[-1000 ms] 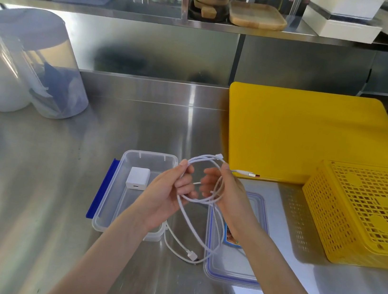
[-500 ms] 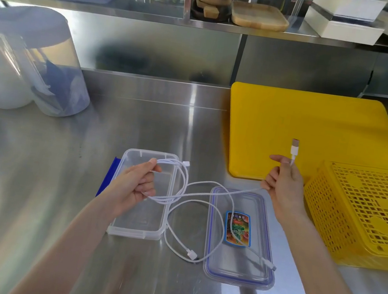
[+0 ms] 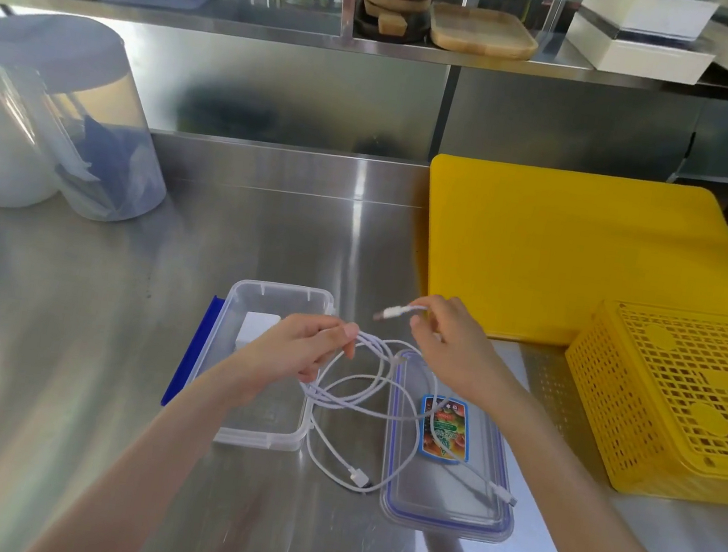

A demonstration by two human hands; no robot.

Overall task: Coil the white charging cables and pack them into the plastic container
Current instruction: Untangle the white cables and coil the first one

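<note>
Item: white cables [image 3: 364, 393]. Our right hand [image 3: 454, 354], half a second ago out wide, has brought its pinched plug back near our left hand [image 3: 299, 355], whose curled fingers grip the gathered loops; another turn closes. Container [image 3: 260, 434] sits directly beneath left fingers, its lid [image 3: 440, 516] under right; steel counter [image 3: 110, 334] leftward offers room.

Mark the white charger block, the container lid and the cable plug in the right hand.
white charger block [image 3: 258, 324], head view, visible top face inside the container.
container lid [image 3: 461, 504], head view, bare clear panel near its front.
cable plug [image 3: 392, 313], head view, white connector body.
</note>
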